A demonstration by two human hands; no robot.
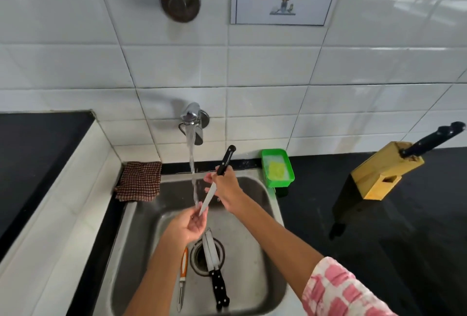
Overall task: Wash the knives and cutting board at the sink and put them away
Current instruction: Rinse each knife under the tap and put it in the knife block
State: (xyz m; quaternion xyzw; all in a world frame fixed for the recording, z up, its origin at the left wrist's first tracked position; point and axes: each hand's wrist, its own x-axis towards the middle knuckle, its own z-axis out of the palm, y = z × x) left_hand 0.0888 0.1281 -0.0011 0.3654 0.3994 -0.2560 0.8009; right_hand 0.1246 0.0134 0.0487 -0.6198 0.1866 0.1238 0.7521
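Note:
My right hand (225, 187) grips the black handle of a knife (225, 160) over the steel sink (141, 224), blade pointing down and left. My left hand (190, 224) is cupped palm up under the blade tip, fingers touching it. Water runs from the wall tap (192, 118) past the blade. Two black-handled knives (214, 272) lie across the drain. An orange-and-white peeler (183, 275) lies beside them. No cutting board is in view.
A wooden knife block (379, 171) with black-handled knives in it stands on the dark counter at right. A green tray (278, 168) with a yellow sponge sits at the sink's back right corner. A checked cloth (139, 180) lies at the back left.

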